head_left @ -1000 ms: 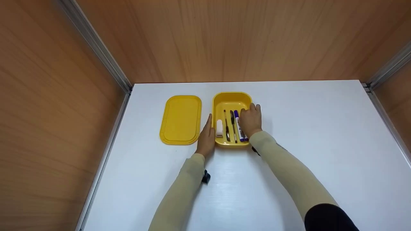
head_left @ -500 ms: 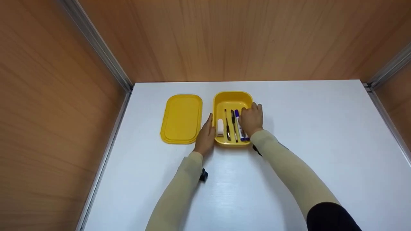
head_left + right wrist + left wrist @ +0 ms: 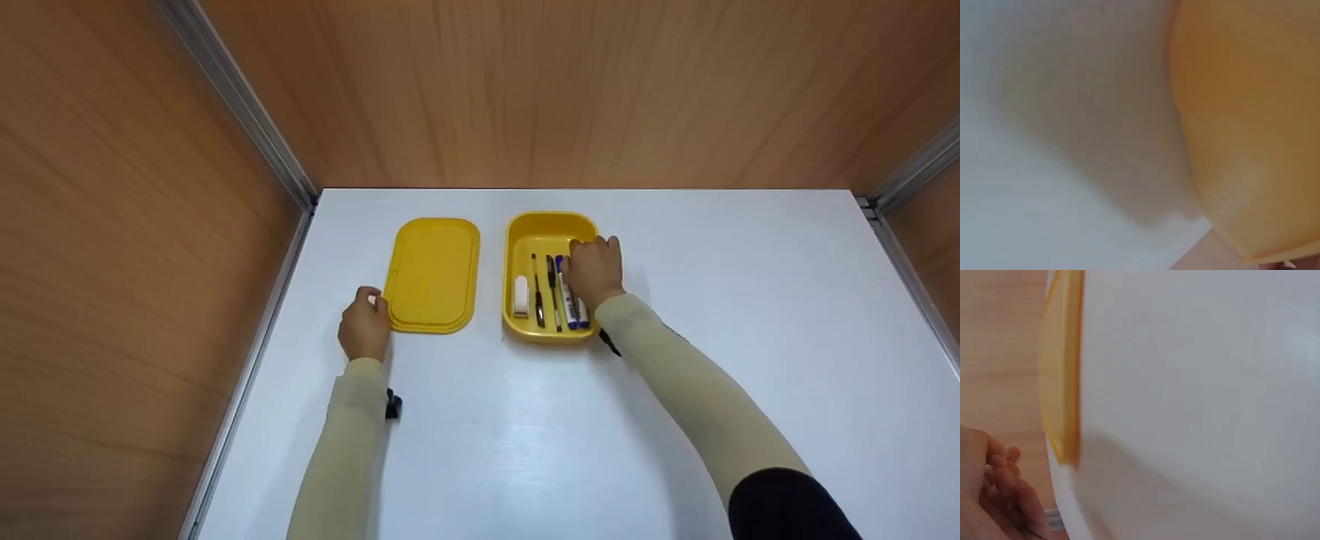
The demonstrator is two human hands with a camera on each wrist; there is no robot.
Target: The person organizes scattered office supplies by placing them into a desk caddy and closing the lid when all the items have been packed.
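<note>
Yellow lid (image 3: 433, 274) flat on white tabletop (image 3: 525, 420), just left of open yellow box (image 3: 550, 232). Left hand (image 3: 364, 330) at lid's near-left corner, fingers curled, touching the edge; whether it grips, cannot tell. Right hand (image 3: 595, 271) over box's right rim, fingers bent on it. Inside: eraser (image 3: 520, 295), two pens (image 3: 546, 289), two markers (image 3: 571, 309).

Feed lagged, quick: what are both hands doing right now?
Left hand: fingers curled at the yellow lid's near-left edge.
Right hand: holds the yellow box's right rim.
</note>
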